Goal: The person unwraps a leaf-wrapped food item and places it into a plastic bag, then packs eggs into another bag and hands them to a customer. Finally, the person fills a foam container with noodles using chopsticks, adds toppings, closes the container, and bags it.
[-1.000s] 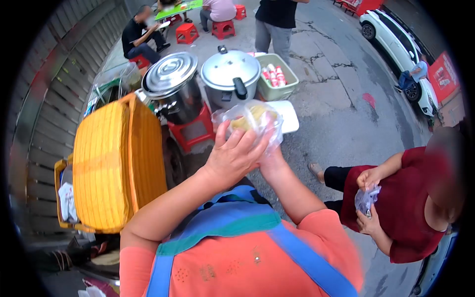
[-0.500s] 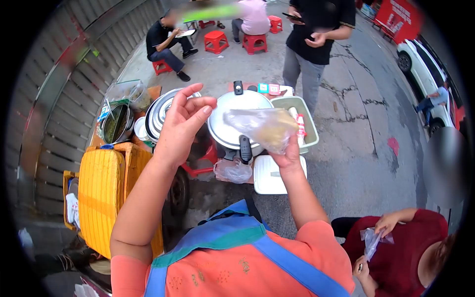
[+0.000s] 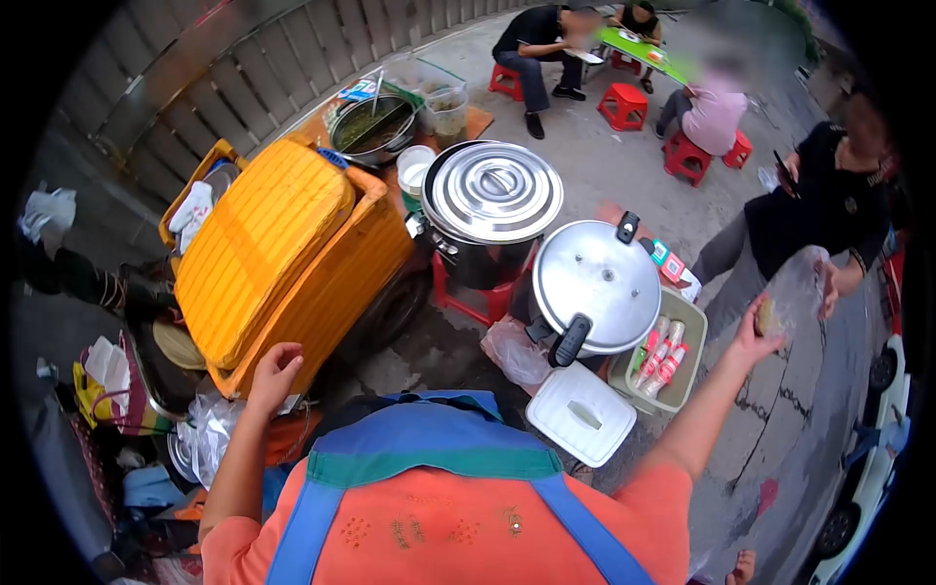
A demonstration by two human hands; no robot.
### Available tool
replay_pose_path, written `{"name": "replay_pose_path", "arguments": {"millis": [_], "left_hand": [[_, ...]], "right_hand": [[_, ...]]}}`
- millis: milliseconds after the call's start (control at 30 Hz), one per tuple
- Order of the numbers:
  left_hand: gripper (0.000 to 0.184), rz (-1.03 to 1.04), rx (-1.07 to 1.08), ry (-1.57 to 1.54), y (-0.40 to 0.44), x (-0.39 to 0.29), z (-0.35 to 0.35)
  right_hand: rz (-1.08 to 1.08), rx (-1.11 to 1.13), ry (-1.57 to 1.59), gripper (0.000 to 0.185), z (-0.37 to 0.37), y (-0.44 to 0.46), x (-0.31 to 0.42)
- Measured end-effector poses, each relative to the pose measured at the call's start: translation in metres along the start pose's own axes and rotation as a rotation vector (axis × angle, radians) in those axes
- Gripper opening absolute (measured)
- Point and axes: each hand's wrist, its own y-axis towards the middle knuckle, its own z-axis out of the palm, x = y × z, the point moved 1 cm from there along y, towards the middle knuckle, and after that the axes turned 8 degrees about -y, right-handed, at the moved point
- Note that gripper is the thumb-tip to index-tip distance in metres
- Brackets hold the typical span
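Clearly, the step in hand looks like an outstretched pass, best done with steady support beneath the contents of the clear plastic bag (image 3: pixel 801 285). The fingers of the right hand (image 3: pixel 759 339) grip its near-left, filled end, beside a standing person's hand (image 3: pixel 831 292); whether that hand has hold of it, I cannot tell. Light pressure would spare the thin film, and a release only after a firm catch guards against a drop. The left hand (image 3: pixel 274 378) has loosely open, curled fingers, with nothing visible in them, near the yellow box (image 3: pixel 263 249).

Counted: one bag being passed, one pressure cooker (image 3: pixel 597 283), one lidded stockpot (image 3: pixel 495 191), one divided pot (image 3: pixel 369 130), one white lidded container (image 3: pixel 582 415) and one green tub (image 3: pixel 694 353), whose bottles overlap too much to count. Three people sit around one green table (image 3: pixel 634 49).
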Motion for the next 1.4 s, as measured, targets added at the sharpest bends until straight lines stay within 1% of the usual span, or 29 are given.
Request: {"name": "replay_pose_path", "arguments": {"millis": [67, 100, 133, 167, 200, 233, 267, 333, 367, 400, 433, 467, 500, 533, 567, 600, 633, 700, 833, 933, 1000, 1033, 1100, 1133, 1200, 1267, 1300, 1333, 1400], "left_hand": [[0.024, -0.084, -0.052, 0.073, -0.033, 0.046, -0.029], [0.024, -0.131, -0.034, 0.087, -0.052, 0.065, -0.041], [0.024, -0.156, -0.088, 0.072, -0.071, 0.076, -0.048], [0.025, -0.232, -0.099, 0.107, -0.085, 0.084, -0.051], [0.026, -0.310, -0.108, 0.139, -0.099, 0.092, -0.054], [0.027, -0.378, -0.113, 0.058, -0.112, 0.098, -0.057], [0.027, -0.393, -0.144, 0.038, -0.120, 0.108, -0.061], [0.028, -0.386, -0.160, 0.105, -0.134, 0.127, -0.071], [0.030, -0.405, -0.206, 0.109, -0.143, 0.114, -0.071], [0.031, -0.389, -0.232, 0.105, -0.150, 0.118, -0.074], [0.032, -0.410, -0.250, 0.085, -0.154, 0.122, -0.077], [0.033, -0.414, -0.255, 0.059, -0.160, 0.120, -0.080], [0.034, -0.399, -0.267, 0.029, -0.167, 0.125, -0.083], [0.034, -0.420, -0.320, 0.013, -0.175, 0.122, -0.086], [0.035, -0.432, -0.295, 0.043, -0.178, 0.117, -0.089], [0.035, -0.446, -0.269, 0.072, -0.184, 0.116, -0.094], [0.035, -0.462, -0.303, 0.062, -0.193, 0.123, -0.100], [0.037, -0.387, -0.290, 0.098, -0.206, 0.141, -0.109], [0.039, -0.484, -0.341, 0.111, -0.234, 0.150, -0.124], [0.040, -0.477, -0.320, 0.131, -0.250, 0.167, -0.144], [0.037, -0.417, -0.300, 0.135, -0.251, 0.175, -0.164], [0.037, -0.418, -0.312, 0.125, -0.252, 0.173, -0.179], [0.038, -0.349, -0.288, 0.012, -0.257, 0.171, -0.216], [0.038, -0.326, -0.271, -0.153, -0.260, 0.175, -0.240], [0.037, -0.310, -0.384, -0.324, -0.271, 0.178, -0.296], [0.035, -0.236, -0.543, -0.620, -0.283, 0.196, -0.357], [0.032, -0.202, -0.626, -0.615, -0.284, 0.211, -0.391], [0.032, -0.217, -0.687, -0.571, -0.279, 0.237, -0.430], [0.037, -0.142, -0.621, -0.298, -0.253, 0.279, -0.489]], "right_hand": [[-0.026, 0.041, 0.014, 0.061, -0.017, 0.025, 0.013], [-0.096, 0.119, -0.092, 0.062, -0.016, 0.035, 0.018], [-0.067, 0.137, -0.011, 0.060, -0.012, 0.033, 0.018], [-0.051, 0.150, 0.069, 0.059, -0.008, 0.031, 0.023], [-0.053, 0.122, 0.048, 0.058, -0.004, 0.031, 0.024], [-0.055, 0.096, 0.027, 0.058, 0.001, 0.031, 0.022], [-0.078, 0.085, 0.000, 0.057, 0.006, 0.029, 0.023], [-0.138, 0.074, -0.083, 0.055, 0.020, 0.022, 0.021], [-0.167, 0.073, -0.144, 0.054, 0.027, 0.018, 0.018], [-0.150, 0.113, -0.117, 0.052, 0.025, 0.022, 0.020], [-0.128, 0.055, -0.107, 0.052, 0.030, 0.017, 0.023], [-0.118, 0.096, -0.139, 0.054, 0.026, 0.024, 0.026], [-0.186, 0.061, -0.237, 0.058, 0.048, -0.001, 0.022], [-0.098, 0.160, -0.137, 0.056, 0.035, 0.016, 0.025], [-0.108, 0.159, -0.206, 0.056, 0.036, 0.009, 0.020], [-0.096, 0.159, -0.252, 0.055, 0.040, -0.002, 0.006], [-0.082, 0.155, -0.314, 0.055, 0.043, -0.019, -0.011], [-0.029, 0.154, -0.399, 0.054, 0.046, -0.054, -0.043], [0.097, 0.192, -0.496, 0.052, 0.053, -0.118, -0.098], [0.183, 0.228, -0.539, 0.050, 0.058, -0.169, -0.129], [0.231, 0.264, -0.556, 0.049, 0.065, -0.206, -0.144], [0.255, 0.283, -0.562, 0.049, 0.068, -0.224, -0.151], [0.301, 0.337, -0.579, 0.048, 0.079, -0.265, -0.165], [0.325, 0.364, -0.585, 0.047, 0.085, -0.286, -0.171], [0.368, 0.424, -0.607, 0.046, 0.098, -0.334, -0.179], [0.415, 0.495, -0.622, 0.045, 0.111, -0.388, -0.187], [0.451, 0.533, -0.620, 0.045, 0.121, -0.418, -0.191], [0.482, 0.579, -0.620, 0.044, 0.131, -0.450, -0.197], [0.573, 0.690, -0.615, 0.043, 0.153, -0.516, -0.206]]}}
